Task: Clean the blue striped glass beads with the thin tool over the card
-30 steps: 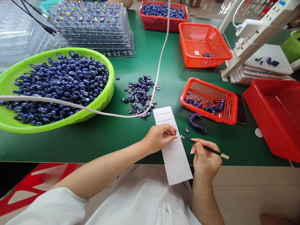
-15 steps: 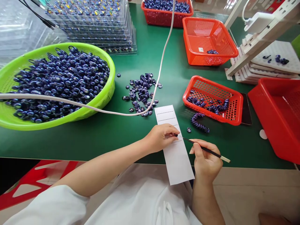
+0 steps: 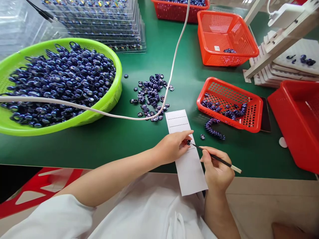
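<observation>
Between the fingertips of my left hand (image 3: 171, 146) is a small dark shiny piece (image 3: 188, 142), pinched above a white paper strip (image 3: 190, 172) with ruled lines. My right hand (image 3: 218, 167) grips a thin paintbrush (image 3: 221, 160) with a dark shaft and pale end. The brush tip touches or nearly touches the piece. Beyond my hands, loose dark blue shiny pieces (image 3: 152, 89) lie in a heap. A single piece (image 3: 202, 136) and a curved row of pieces (image 3: 211, 129) are right of the paper.
A green basket (image 3: 119, 79) full of dark pieces stands left, with stacked clear trays (image 3: 107, 30) behind. A white cable (image 3: 129, 117) crosses the table. Red baskets (image 3: 256, 113) stand right, near a metal post (image 3: 279, 46) and a stack of white trays (image 3: 266, 71).
My left fingers have turned and spread a little, showing more of the piece. The brush tip has moved left onto or close to it. The view has shifted slightly.
</observation>
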Demonstrator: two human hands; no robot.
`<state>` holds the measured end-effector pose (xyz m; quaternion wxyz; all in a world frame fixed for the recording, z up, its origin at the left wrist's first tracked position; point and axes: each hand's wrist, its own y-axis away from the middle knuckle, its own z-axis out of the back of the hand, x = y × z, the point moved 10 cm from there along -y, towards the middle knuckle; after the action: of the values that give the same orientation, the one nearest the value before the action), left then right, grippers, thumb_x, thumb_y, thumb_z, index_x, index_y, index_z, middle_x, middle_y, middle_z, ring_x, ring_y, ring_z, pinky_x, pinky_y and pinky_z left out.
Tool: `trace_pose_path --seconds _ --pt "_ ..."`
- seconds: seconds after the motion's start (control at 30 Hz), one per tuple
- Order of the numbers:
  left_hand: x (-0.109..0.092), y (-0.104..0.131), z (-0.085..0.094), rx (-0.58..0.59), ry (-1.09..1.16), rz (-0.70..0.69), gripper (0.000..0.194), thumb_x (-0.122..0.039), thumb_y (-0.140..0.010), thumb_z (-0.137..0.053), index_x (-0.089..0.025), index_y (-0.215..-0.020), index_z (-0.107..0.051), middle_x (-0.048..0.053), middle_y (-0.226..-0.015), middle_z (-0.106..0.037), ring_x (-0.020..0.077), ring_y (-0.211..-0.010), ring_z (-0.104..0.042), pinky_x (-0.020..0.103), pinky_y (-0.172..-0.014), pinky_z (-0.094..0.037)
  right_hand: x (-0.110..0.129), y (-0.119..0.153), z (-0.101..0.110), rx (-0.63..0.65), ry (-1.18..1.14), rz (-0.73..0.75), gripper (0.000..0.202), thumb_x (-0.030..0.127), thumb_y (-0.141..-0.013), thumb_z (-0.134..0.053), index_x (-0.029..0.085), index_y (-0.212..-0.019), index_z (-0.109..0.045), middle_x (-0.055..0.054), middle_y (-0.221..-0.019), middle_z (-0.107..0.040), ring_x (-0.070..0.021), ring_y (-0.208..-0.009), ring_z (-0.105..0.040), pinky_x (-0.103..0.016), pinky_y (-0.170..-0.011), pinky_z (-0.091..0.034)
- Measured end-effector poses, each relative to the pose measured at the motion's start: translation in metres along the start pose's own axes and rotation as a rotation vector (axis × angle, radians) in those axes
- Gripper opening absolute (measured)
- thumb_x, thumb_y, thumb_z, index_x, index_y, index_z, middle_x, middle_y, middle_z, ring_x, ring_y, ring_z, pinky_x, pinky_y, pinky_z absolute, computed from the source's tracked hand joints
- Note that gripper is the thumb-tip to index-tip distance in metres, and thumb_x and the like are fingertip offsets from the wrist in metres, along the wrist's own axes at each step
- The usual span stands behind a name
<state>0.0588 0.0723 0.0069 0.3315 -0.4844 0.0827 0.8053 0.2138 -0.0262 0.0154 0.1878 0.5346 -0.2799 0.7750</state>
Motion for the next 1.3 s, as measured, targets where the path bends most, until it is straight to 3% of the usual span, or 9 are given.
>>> trace_pose_path --seconds 0.53,0.83,1.07,1.2,1.3 --pt "-0.002 -0.001 0.0 0.004 -0.025 -0.026 0.047 -0.015 -0.086 -0.064 -0.018 -0.131 -0.053 0.005 -0.104 -0.076 0.0158 -0.086 -0.074 0.029 -0.084 -0.06 0.0 0.0 -0.002 0.019 0.071 0.01 0.012 0.029 -0.084 -0.074 0.02 -0.091 -0.073 -0.005 -0.09 -0.076 -0.0159 -0.068 -0.071 -0.028 -0.06 -0.059" --pt "-0.003 0.0 0.0 0.007 -0.025 -0.028 0.045 -0.016 -0.087 -0.063 -0.018 -0.131 -0.055 0.006 -0.103 -0.075 0.016 -0.085 -0.073 0.03 -0.085 -0.06 0.005 0.0 -0.004 0.051 0.112 0.091 0.01 0.025 -0.085 -0.073 0.021 -0.095 -0.072 -0.004 -0.092 -0.076 -0.0135 -0.064 -0.068 -0.028 -0.058 -0.057" --pt "0.0 0.0 0.001 -0.018 -0.012 -0.014 0.046 -0.014 -0.085 -0.063 -0.018 -0.13 -0.056 0.006 -0.101 -0.075 0.0148 -0.081 -0.072 0.028 -0.08 -0.06 0.019 0.004 -0.02 0.26 0.021 0.304 0.02 0.013 -0.085 -0.068 0.026 -0.1 -0.069 -0.005 -0.101 -0.075 -0.0198 -0.088 -0.073 -0.032 -0.065 -0.06" --pt "0.003 -0.002 0.004 -0.024 0.021 0.028 0.045 -0.013 -0.084 -0.063 -0.014 -0.128 -0.057 0.007 -0.101 -0.076 0.015 -0.079 -0.072 0.028 -0.078 -0.06 0.03 0.011 -0.026 0.361 0.048 0.453 0.035 0.006 -0.084 -0.066 0.031 -0.108 -0.069 -0.004 -0.112 -0.073 -0.02 -0.095 -0.072 -0.037 -0.076 -0.061" --pt "0.004 -0.002 0.005 -0.029 0.031 0.051 0.045 -0.012 -0.084 -0.062 -0.015 -0.128 -0.057 0.006 -0.101 -0.076 0.0149 -0.079 -0.072 0.028 -0.078 -0.06 0.032 0.012 -0.026 0.375 0.068 0.475 0.038 0.005 -0.084 -0.065 0.033 -0.109 -0.07 -0.004 -0.118 -0.071 -0.0192 -0.094 -0.072 -0.036 -0.075 -0.061"
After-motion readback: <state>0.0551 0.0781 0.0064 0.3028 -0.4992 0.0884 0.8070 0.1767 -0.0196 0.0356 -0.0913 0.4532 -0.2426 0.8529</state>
